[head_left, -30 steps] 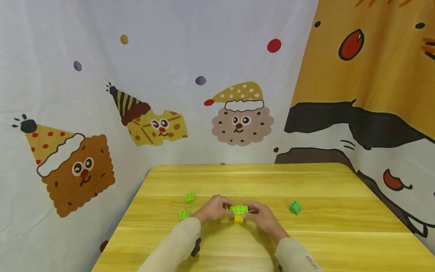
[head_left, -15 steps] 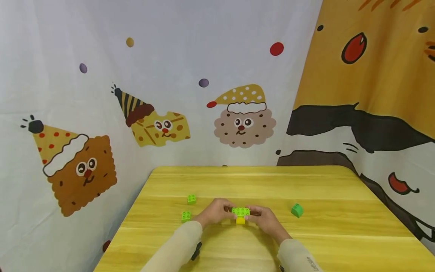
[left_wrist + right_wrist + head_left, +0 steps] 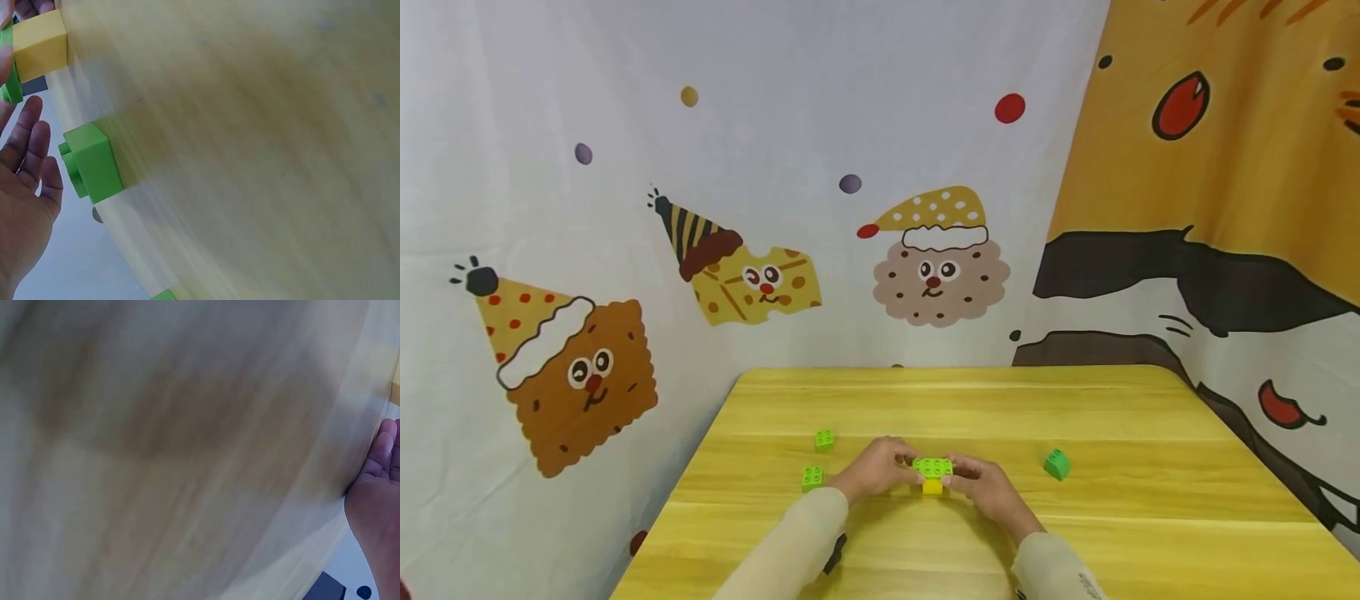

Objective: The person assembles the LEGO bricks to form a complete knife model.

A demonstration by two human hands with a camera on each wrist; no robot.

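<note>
A lime-green building brick (image 3: 932,467) with two rows of studs lies across the top of a narrower yellow brick (image 3: 932,487) near the middle of the table. My left hand (image 3: 880,467) pinches the green brick's left end between thumb and fingers. At its right end, my right hand (image 3: 988,492) pinches it the same way. From the left wrist, the yellow brick (image 3: 40,44) shows side-on with the green one (image 3: 9,69) joined to its studded side. The right wrist view has only part of the right hand (image 3: 378,494) and a sliver of yellow brick (image 3: 396,387).
Left of the hands, two small lime-green bricks sit on the wooden table (image 3: 970,400): a farther one (image 3: 824,440) and a nearer one (image 3: 812,477) close to the left forearm. A darker green curved brick (image 3: 1057,463) lies to the right. A printed curtain (image 3: 820,108) hangs behind the table.
The head view has shifted slightly, moving the whole scene a little right and down. Both hands keep the same hold on the green brick over the yellow one.
</note>
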